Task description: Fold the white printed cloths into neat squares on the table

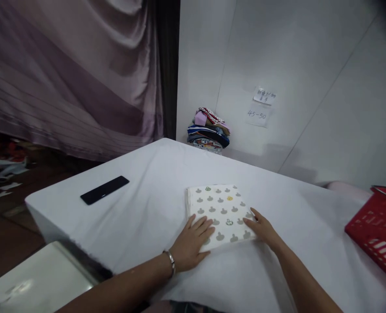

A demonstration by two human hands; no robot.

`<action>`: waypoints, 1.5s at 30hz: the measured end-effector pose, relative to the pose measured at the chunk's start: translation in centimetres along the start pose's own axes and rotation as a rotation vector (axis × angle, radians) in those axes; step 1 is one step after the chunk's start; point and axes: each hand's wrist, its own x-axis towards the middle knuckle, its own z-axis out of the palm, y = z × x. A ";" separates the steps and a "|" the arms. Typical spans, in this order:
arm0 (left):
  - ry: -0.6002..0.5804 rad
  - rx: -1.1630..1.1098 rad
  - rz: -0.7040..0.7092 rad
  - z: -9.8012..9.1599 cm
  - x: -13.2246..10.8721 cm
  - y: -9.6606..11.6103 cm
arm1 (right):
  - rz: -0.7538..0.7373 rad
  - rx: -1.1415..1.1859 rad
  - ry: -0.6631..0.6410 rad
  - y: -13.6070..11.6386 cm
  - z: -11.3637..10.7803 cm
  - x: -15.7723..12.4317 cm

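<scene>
A folded white cloth (223, 211) printed with small grey mushroom-like shapes, a few of them green or yellow, lies on the white-covered table (153, 195) in front of me. My left hand (192, 241), a silver bangle at its wrist, rests flat on the cloth's near left corner with the fingers spread. At the right edge of the cloth is my right hand (260, 226), fingers apart and touching the fabric there. Neither hand grips anything. The part of the cloth beneath my palms is hidden.
A black phone-like slab (104, 190) lies at the table's left. Folded clothes (209, 130) are stacked beyond the far edge, by a wall with paper notes (260, 108). A red plastic basket (375, 230) stands at the right. A pale box-like surface (39, 278) is at lower left.
</scene>
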 end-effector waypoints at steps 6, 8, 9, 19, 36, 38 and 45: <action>-0.011 -0.011 0.029 1.0 1.6 3.0 | -0.074 0.103 0.054 0.5 -3.1 1.1; -0.016 -0.046 0.087 1.5 2.2 4.5 | -0.037 0.100 0.052 1.9 -3.9 1.8; -0.017 -0.064 0.109 1.7 2.4 5.0 | -0.025 0.089 0.040 2.7 -4.1 2.1; 0.108 0.010 -0.133 -1.2 5.1 0.2 | -0.590 -0.509 0.262 0.6 0.0 -2.0; 0.111 0.004 -0.401 -0.8 8.0 -4.6 | -1.082 -0.746 0.022 -1.0 7.4 -8.2; 0.112 -0.021 -0.504 -1.4 8.7 -5.5 | -1.080 -0.747 0.018 -1.1 7.4 -8.3; 0.022 -0.073 -0.604 -1.9 10.6 -7.8 | -1.115 -0.721 0.008 -1.5 7.4 -9.0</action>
